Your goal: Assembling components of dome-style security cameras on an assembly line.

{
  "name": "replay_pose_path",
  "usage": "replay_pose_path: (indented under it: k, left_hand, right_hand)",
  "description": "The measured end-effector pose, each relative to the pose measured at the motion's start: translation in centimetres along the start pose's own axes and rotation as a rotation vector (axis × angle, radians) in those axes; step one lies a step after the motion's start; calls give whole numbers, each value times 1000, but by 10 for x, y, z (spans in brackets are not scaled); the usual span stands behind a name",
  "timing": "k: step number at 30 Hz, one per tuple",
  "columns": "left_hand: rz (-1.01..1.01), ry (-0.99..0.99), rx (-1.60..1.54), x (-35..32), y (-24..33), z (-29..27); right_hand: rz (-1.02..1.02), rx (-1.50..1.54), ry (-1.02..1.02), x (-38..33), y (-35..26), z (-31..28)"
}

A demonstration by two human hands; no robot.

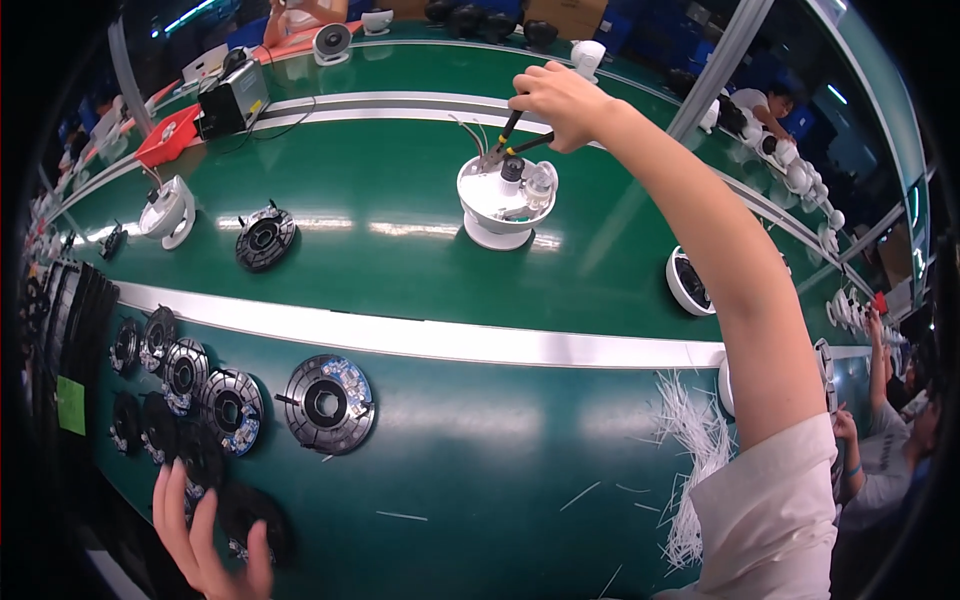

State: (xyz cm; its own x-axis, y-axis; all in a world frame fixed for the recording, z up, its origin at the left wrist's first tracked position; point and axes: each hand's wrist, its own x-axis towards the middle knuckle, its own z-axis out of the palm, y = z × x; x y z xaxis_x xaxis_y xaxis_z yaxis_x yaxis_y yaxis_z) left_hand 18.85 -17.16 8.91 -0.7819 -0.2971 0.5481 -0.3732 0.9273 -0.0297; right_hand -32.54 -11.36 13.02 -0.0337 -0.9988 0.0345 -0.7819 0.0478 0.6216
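My right hand reaches far out over the green belt, closed on pliers with black and yellow handles. The pliers' jaws are inside the rim of a white round housing, which stands on its base. Inside it are a black cylindrical part, a clear part and loose wires. At the lower left my left hand is open, fingers spread, over black round discs. The nearest black disc lies beside its fingertips; whether they touch cannot be seen. Another disc with a blue circuit board lies apart to the right.
A heap of thin white plastic strips lies at the right of the near table. On the belt are a black disc and a white housing. A red tray and a grey box stand farther back. Other people work beyond.
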Motion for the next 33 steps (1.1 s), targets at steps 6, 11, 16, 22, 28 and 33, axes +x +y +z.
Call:
replay_pose_path:
  k: [6, 11, 16, 22, 28, 33]
  left_hand:
    - [389, 92, -519, 163, 37, 118]
    - [467, -61, -300, 259, 90, 216]
    - [528, -29, -187, 291, 124, 265]
    - [486, 11, -211, 304, 129, 276]
    - [440, 25, -226, 308, 134, 272]
    - [338, 168, -463, 299, 142, 244]
  right_hand:
    - [15, -2, -73, -15, 5, 19]
    - [14, 5, -28, -22, 6, 12]
    - [16, -17, -7, -35, 9, 15]
    - [79, -10, -83, -56, 14, 21]
    - [157, 19, -153, -74, 17, 18]
    - [309, -18, 260, -120, 50, 18]
